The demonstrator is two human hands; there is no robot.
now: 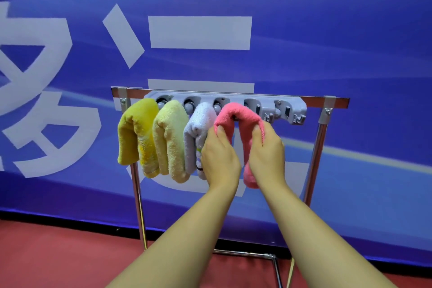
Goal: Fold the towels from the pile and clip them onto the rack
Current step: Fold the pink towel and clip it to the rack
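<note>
Reaching forward from the bottom of the view, two bare forearms lead up to a pair of hands working at a towel rack. Left hand grips the left fold of a pink towel, its fingers curled round the cloth with the thumb pressed on the front. Right hand pinches the right fold of the same towel, fingers and thumb closed on the fabric, and the towel's lower end hangs down between the two wrists. Just above the fingertips of both hands, the pink towel arches over the fourth holder of a grey clip rail; whether it is fully seated there cannot be told. Immediately left of the left hand's fingers hangs a pale lilac towel, touching the back of that hand. Further left hang a light yellow towel and then a mustard yellow towel, each folded over its own holder. Right of the right hand's fingers, the rail's last holder is bare. The rail is fixed to a chrome rack frame standing on a red floor. Behind everything stretches a blue banner with large white characters
</note>
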